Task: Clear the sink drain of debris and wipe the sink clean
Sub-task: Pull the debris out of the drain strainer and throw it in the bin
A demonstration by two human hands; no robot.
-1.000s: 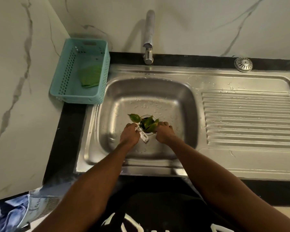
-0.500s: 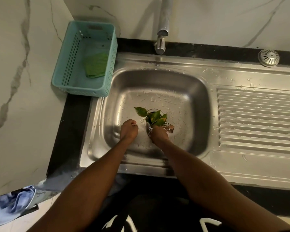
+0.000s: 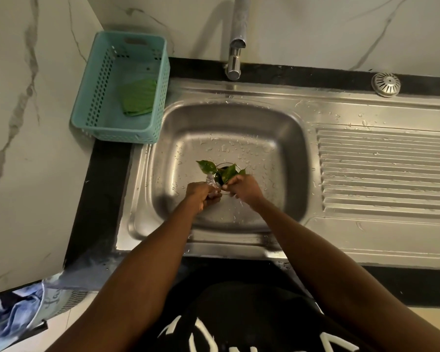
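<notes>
A steel sink (image 3: pixel 285 138) holds green leaves (image 3: pixel 228 171) piled over the drain at the basin's middle, with one leaf (image 3: pixel 206 165) sticking out to the left. My left hand (image 3: pixel 201 193) is closed around a crumpled clear wrapper (image 3: pixel 212 182) just left of the drain. My right hand (image 3: pixel 243 188) pinches the near edge of the leaves at the drain. The two hands almost touch. The drain opening is mostly hidden under the leaves.
A teal plastic basket (image 3: pixel 160 72) with a folded green cloth (image 3: pixel 139 97) stands on the black counter left of the sink. The tap (image 3: pixel 235 59) hangs over the basin's back edge. A ribbed drainboard (image 3: pixel 384 171) lies to the right, a round metal strainer (image 3: pixel 386 84) behind it.
My right hand shifted from a brown wrapper beside the drain onto the leaves. My left hand moved closer to the drain and now holds a clear wrapper. The camera tilted slightly.
</notes>
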